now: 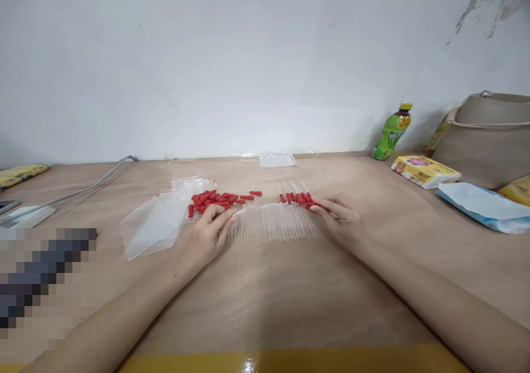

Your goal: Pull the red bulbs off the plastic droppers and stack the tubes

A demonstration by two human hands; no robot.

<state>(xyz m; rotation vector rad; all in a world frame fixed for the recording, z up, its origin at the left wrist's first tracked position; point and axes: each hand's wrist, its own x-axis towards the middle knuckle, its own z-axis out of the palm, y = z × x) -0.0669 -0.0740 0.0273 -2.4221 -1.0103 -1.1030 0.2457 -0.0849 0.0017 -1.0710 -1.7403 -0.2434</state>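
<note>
A row of thin clear dropper tubes (275, 222) lies side by side on the table between my hands. My left hand (211, 230) is pinched at the row's left end, with a clear tube at its fingertips. Close behind that hand is a heap of loose red rubber bulbs (213, 197). At the row's far right side, several droppers (295, 197) have red bulbs fitted on clear tubes that point toward the wall. My right hand (340, 216) is closed at the fingertips on a red bulb beside them; its other fingers are slightly blurred.
Clear plastic bags (155, 226) lie left of the bulbs, and a small bag (277, 160) rests by the wall. At right stand a green bottle (390, 135), a yellow tissue pack (424, 170), a blue-white packet (488, 204) and a beige bag (476, 141). A grey cable (95, 184) crosses the left.
</note>
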